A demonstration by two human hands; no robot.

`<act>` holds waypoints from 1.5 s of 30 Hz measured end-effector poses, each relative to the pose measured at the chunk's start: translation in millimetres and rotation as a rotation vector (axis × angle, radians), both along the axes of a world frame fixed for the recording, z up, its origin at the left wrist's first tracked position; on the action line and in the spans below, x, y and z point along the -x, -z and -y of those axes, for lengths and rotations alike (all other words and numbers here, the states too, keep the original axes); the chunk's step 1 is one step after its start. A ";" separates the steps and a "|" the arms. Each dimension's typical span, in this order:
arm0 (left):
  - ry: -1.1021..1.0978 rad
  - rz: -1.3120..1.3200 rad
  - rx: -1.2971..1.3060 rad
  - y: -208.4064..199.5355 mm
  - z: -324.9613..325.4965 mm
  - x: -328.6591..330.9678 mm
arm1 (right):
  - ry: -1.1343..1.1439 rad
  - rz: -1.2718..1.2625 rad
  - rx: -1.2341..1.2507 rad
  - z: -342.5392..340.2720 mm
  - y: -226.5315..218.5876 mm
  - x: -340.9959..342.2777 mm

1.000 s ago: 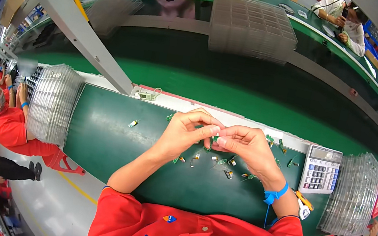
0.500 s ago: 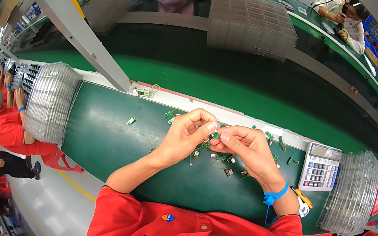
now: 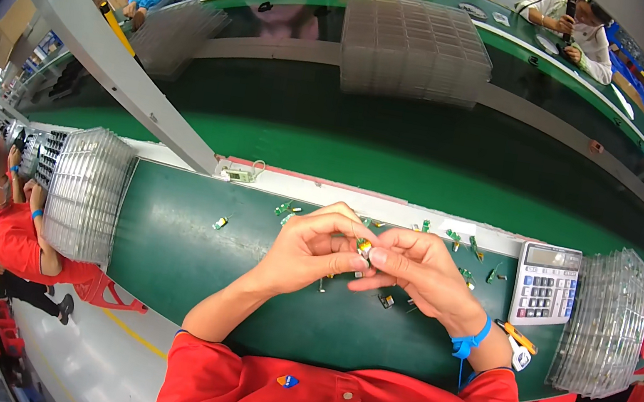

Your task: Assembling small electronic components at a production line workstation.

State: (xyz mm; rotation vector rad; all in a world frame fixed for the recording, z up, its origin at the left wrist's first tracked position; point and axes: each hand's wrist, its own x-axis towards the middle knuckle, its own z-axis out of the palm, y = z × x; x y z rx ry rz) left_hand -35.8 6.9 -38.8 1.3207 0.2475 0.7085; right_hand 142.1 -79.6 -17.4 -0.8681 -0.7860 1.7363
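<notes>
Between the fingertips of both hands is a small green circuit board with a yellow and white part on it. My left hand pinches it from one side, its fingers curled. My right hand, with a blue band round the wrist, grips the other side with thumb and forefinger. Several similar small boards lie loose on the green table beyond and under my hands, among them one board just below my fingers. A single board lies apart to the left.
Stacked clear plastic trays stand at the table's left end, and another stack at the right. Beside the right stack are a calculator and a yellow-handled tool. A green conveyor runs beyond a white ledge; co-workers sit around.
The board between my fingers has been turned, so its yellow and white part now shows. Both hands have come slightly nearer to me, and the view has shifted a little.
</notes>
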 end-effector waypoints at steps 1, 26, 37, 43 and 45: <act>-0.002 0.001 -0.006 0.2 -1.5 0.5 | 0.003 0.018 0.016 0.1 -0.7 0.3; -0.473 -0.344 -0.044 3.4 -28.6 74.0 | 0.238 0.580 -0.247 -22.3 25.2 1.7; -0.918 -0.877 -0.971 65.2 -49.1 107.9 | 0.376 1.051 -0.460 -30.9 32.4 -11.3; -0.611 -0.978 -0.934 93.3 -74.3 79.8 | 0.421 1.122 -0.537 -24.6 22.0 -1.0; -0.597 -0.973 -0.952 89.9 -76.9 78.1 | 0.440 1.144 -0.551 -25.7 21.1 -0.1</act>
